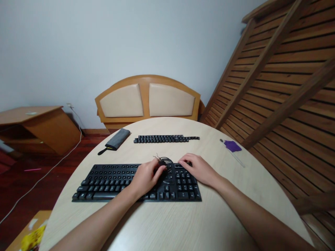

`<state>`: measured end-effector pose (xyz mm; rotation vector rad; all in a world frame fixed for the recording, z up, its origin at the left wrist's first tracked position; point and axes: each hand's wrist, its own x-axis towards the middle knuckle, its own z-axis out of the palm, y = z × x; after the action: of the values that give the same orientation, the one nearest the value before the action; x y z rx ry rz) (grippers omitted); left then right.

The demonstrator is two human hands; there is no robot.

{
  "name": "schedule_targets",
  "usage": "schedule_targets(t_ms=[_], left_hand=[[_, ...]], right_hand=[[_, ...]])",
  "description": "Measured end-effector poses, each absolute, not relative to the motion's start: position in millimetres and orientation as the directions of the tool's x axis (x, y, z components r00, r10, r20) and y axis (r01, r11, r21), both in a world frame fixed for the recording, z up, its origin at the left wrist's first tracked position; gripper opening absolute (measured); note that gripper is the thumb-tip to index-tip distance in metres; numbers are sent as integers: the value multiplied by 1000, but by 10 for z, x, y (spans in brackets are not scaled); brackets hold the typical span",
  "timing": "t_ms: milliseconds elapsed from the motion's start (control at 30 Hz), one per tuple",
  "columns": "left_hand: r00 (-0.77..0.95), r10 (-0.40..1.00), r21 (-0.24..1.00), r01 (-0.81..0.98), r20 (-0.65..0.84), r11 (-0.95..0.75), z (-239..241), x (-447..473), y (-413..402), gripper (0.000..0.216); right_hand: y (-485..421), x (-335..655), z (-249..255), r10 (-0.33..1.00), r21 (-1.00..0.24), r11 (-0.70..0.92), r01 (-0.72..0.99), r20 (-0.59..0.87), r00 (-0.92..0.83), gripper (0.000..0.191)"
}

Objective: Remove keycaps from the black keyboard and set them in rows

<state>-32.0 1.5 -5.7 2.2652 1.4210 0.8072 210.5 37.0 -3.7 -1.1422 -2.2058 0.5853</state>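
Observation:
A black keyboard (112, 188) lies on the round table, its upper left rows bare of keycaps and showing the switches. My left hand (146, 176) is over its middle right part, fingers closed around a keycap puller (162, 162) whose thin wire prongs stick up past the fingertips. At the upper right corner of the keyboard, my right hand (197, 169) grips the rear edge between thumb and fingers; its fingertips are partly hidden. A coiled black cable (166, 159) shows behind the keyboard, between the hands. Farther back, removed keycaps (159, 139) stand in neat rows.
A grey pouch (117, 139) with a black strap lies at the table's back left. On the right are a purple cloth (232, 146) and a thin stick-like brush (235, 157). Beyond the table (204, 223) stand a padded headboard (120, 101) and slatted wooden panel (277, 80).

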Motion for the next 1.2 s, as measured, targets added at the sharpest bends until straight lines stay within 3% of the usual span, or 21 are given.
schedule_targets(t_ms=[100, 233, 733, 1033, 1200], left_hand=[[377, 872, 474, 733, 314, -488, -21, -252, -17, 22], [362, 883, 517, 716, 298, -469, 35, -91, -10, 21], [317, 917, 872, 344, 241, -348, -76, -42, 63, 26], [358, 908, 860, 369, 219, -353, -81, -51, 65, 27], [423, 862, 809, 379, 280, -449, -71, -35, 45, 23]], right_hand=[[301, 2125, -182, 837, -669, 539, 511, 359, -413, 24], [308, 2125, -236, 814, -635, 578, 513, 403, -418, 21], [292, 2120, -163, 726, -586, 681, 440, 461, -510, 22], [261, 2114, -162, 692, -543, 717, 437, 477, -543, 15], [255, 2114, -144, 679, -522, 730, 441, 479, -556, 16]])
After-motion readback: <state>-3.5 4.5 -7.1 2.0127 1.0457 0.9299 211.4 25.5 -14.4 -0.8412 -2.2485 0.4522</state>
